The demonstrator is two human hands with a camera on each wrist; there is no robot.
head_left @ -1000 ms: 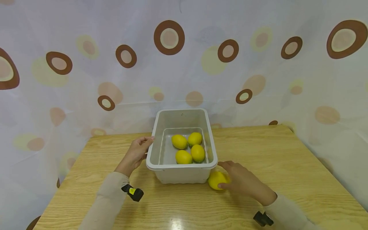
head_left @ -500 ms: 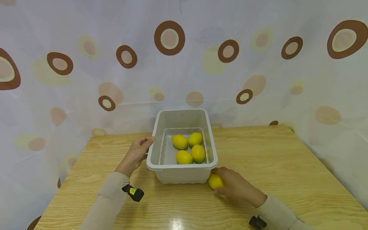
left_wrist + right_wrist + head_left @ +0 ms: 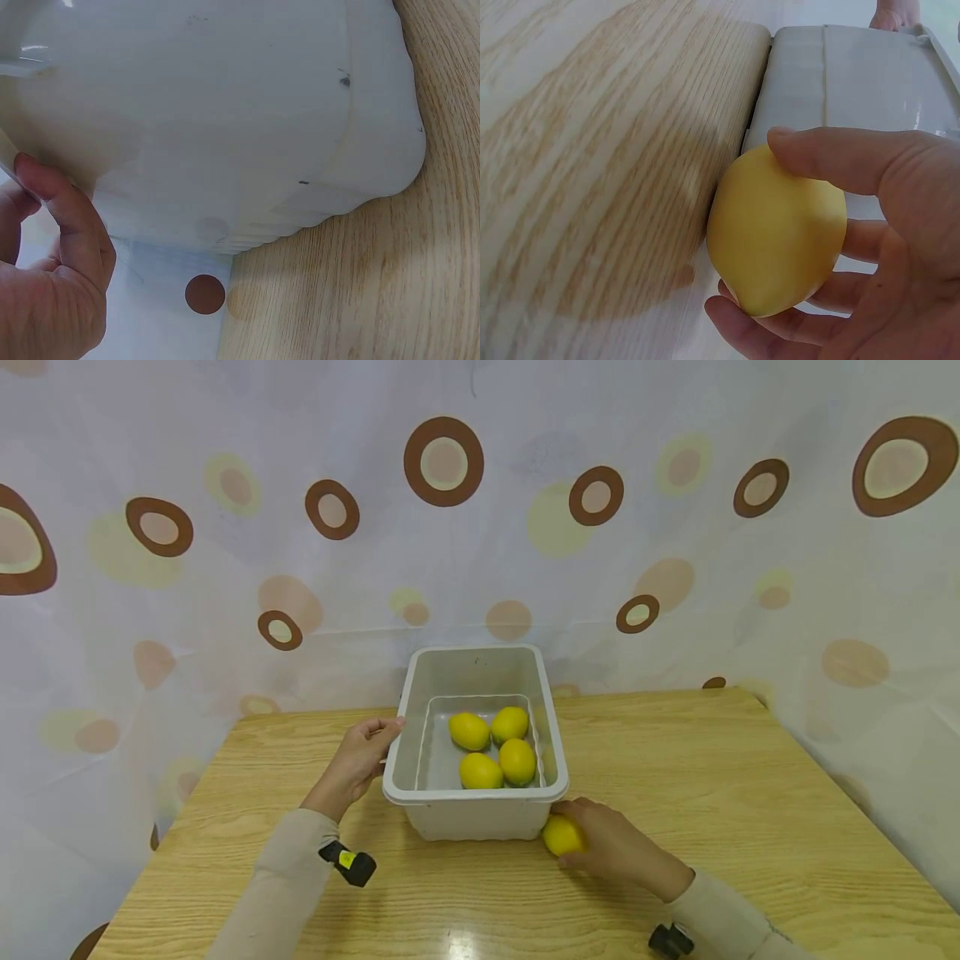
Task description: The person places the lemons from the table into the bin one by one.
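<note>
In the head view a pale grey plastic tub stands on the table with several yellow lemons on its floor. My left hand pinches the tub's left rim between thumb and fingers; the left wrist view shows those curled fingers under the rim. By the tub's near right corner, my right hand grips another lemon. Up close in the right wrist view, the thumb lies across one side of this lemon and the fingers wrap the other, the fruit low at the tabletop.
A wooden table spreads out around the tub, its far edge against a white curtain printed with brown rings. A black wrist camera is strapped to the left sleeve, another camera to the right.
My right hand has moved slightly left and closed its fingers round the lemon beside the tub. The left hand and the tub have stayed where they were.
</note>
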